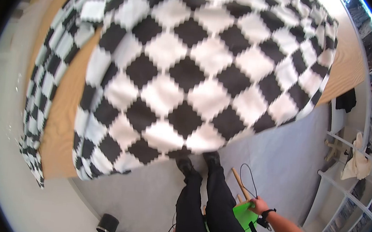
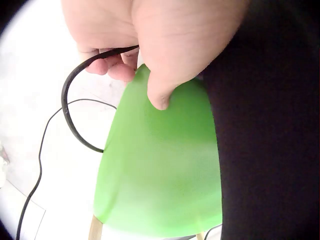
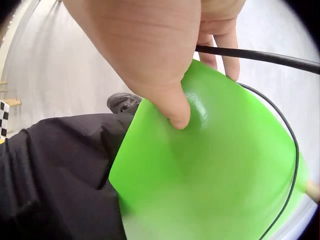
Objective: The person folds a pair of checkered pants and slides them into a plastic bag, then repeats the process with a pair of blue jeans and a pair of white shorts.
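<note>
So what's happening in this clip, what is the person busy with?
A person stands beside a table draped with a black-and-white checkered cloth and holds a green chair with wooden legs. The right hand grips the edge of its green shell, thumb pressed on the plastic. The left hand grips the other edge, with a black cable running under its fingers. The person's dark trousers are close against the chair.

Checkered black-and-white blanket spread over the wooden table ahead of me, one edge hanging off the near side. Grey floor below. Small black cylinder standing on the floor, lower left. White shelving rack at right, a cream cloth draped on it.
</note>
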Available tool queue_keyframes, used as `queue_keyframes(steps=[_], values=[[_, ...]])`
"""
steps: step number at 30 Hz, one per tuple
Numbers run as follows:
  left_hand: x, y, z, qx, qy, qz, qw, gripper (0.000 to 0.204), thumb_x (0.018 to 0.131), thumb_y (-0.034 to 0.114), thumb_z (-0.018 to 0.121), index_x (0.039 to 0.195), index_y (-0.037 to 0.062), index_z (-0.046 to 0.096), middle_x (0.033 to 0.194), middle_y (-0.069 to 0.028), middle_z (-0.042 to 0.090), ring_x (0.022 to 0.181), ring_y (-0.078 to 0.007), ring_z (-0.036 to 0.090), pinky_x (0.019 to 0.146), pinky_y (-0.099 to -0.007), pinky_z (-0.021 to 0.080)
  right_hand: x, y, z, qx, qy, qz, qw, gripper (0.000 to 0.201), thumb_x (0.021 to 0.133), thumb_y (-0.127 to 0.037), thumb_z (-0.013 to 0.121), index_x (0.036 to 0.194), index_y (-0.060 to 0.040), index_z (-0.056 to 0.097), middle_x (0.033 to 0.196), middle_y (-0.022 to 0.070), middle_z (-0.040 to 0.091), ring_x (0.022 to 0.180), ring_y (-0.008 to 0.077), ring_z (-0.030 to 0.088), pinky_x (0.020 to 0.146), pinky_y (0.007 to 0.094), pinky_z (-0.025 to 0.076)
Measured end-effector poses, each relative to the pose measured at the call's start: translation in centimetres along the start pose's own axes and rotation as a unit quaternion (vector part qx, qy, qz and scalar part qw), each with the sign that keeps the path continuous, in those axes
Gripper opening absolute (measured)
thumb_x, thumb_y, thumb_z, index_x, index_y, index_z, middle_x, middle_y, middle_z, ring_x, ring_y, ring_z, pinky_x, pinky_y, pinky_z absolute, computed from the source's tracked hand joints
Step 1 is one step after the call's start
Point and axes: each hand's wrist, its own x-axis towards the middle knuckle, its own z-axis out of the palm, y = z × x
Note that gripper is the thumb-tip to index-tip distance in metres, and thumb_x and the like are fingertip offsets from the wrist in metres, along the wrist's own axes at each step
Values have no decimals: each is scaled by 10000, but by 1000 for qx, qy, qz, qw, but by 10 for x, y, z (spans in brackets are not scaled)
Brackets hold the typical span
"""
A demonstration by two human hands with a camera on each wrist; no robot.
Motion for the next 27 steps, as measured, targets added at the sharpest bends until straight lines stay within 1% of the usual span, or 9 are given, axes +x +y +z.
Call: queue_keyframes(steps=[2, 6, 11, 17, 18, 19, 20, 23, 27], values=[[2, 46, -17, -9, 17, 12, 1000, 564, 955, 364, 502, 1406, 47, 383, 1404, -144, 458, 1203, -251, 510, 956, -405, 451, 10, -5, -23, 6, 29, 2, 1000, 464, 679, -275, 787, 1113, -189, 649, 1073, 173, 553, 1014, 380, 556, 876, 441, 487], [-31, 50, -31, -45, 30, -3, 999, 571, 948, 364, 518, 1406, 50, 387, 1395, -142, 466, 1199, -248, 510, 959, -404, 450, 13, -27, -44, 29, 47, 1, 998, 488, 691, -276, 781, 1148, -197, 629, 1081, 168, 553, 1032, 384, 547, 892, 438, 480], [-14, 128, -79, -107, 61, 50, 991, 580, 938, 365, 537, 1405, 53, 391, 1383, -140, 477, 1195, -243, 510, 963, -402, 448, 43, -60, -98, 20, 73, -3, 997, 502, 705, -269, 772, 1175, -188, 614, 1108, 176, 549, 1069, 375, 534, 925, 429, 463], [-31, 134, -104, -186, 84, 75, 976, 592, 926, 366, 560, 1404, 58, 396, 1369, -138, 489, 1189, -237, 509, 967, -400, 446, 80, -79, -154, 41, 102, -59, 992, 340, 809, -262, 672, 1128, -152, 631, 1129, 193, 567, 1067, 364, 552, 916, 412, 462], [-30, 141, -109, -198, 90, 88, 972, 594, 924, 367, 564, 1404, 59, 397, 1367, -138, 491, 1188, -237, 509, 968, -400, 445, 89, -84, -163, 177, 91, 48, 979, 315, 844, -299, 621, 1117, -141, 635, 1128, 203, 583, 1060, 355, 565, 911, 406, 462], [-30, 146, -114, -208, 94, 98, 969, 596, 922, 367, 568, 1404, 59, 398, 1365, -137, 493, 1187, -236, 509, 969, -399, 445, 93, -88, -162, 313, 72, 153, 934, 313, 879, -336, 570, 1105, -131, 639, 1126, 213, 600, 1052, 346, 579, 906, 401, 461], [-31, 149, -120, -215, 98, 108, 966, 598, 921, 367, 572, 1404, 60, 399, 1362, -137, 495, 1186, -235, 509, 970, -399, 444, 122, -48, -140, 161, 86, 25, 983, 415, 900, -411, 506, 1133, -92, 634, 1097, 213, 632, 1037, 332, 600, 909, 392, 455], [-25, 154, -138, -238, 117, 140, 954, 605, 915, 367, 584, 1404, 62, 401, 1355, -136, 502, 1183, -232, 509, 972, -398, 443, 108, -69, -162, 112, 59, -33, 991, 463, 889, -414, 524, 1159, -52, 624, 1069, 196, 651, 1047, 330, 604, 915, 392, 449], [-9, 133, -134, -283, 137, 164, 935, 613, 907, 368, 599, 1403, 65, 405, 1346, -134, 510, 1179, -228, 509, 975, -396, 442, 126, -46, -167, 141, 57, -36, 988, 488, 857, -423, 556, 1183, -66, 624, 1102, 183, 652, 1081, 325, 597, 925, 392, 445]])
